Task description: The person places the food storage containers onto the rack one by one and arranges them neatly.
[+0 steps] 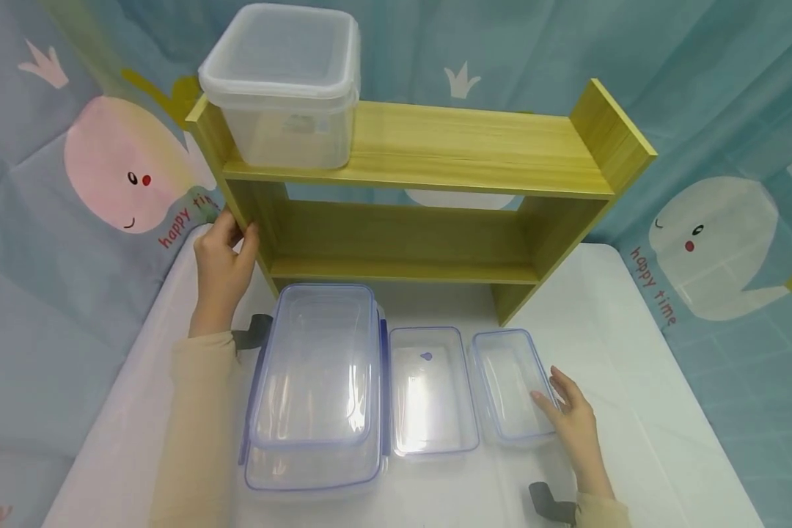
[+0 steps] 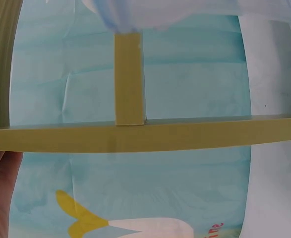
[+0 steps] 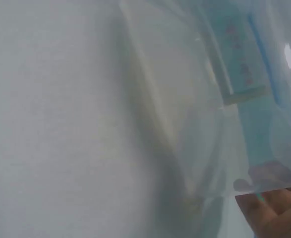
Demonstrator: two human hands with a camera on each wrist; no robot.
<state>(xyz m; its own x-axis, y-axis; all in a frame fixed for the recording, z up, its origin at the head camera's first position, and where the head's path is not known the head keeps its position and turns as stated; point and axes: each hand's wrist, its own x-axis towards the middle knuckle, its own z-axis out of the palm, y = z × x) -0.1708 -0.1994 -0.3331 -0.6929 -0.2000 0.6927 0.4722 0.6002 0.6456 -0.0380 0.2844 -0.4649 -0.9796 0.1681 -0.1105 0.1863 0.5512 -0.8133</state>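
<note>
Head view: left hand (image 1: 226,257) pinches the wooden shelf (image 1: 449,139) at its left side, thumb and fingers bent around the edge. Right hand (image 1: 570,414)?

Partly spread, thumb over the small container's (image 1: 511,385) right edge, fingers outside it, so pinching. That container's at the right end of the row, in front of the shelf.

Lifted?

Can't tell from where I'm standing.

Others?

Middle container (image 1: 432,400) just beside it, large blue-clipped container (image 1: 313,381) at left. Square tub (image 1: 287,110) up on the shelf's left end.

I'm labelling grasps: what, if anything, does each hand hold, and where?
Left hand: the shelf, by its left side panel. Right hand: the rightmost clear container, by its right side.
</note>
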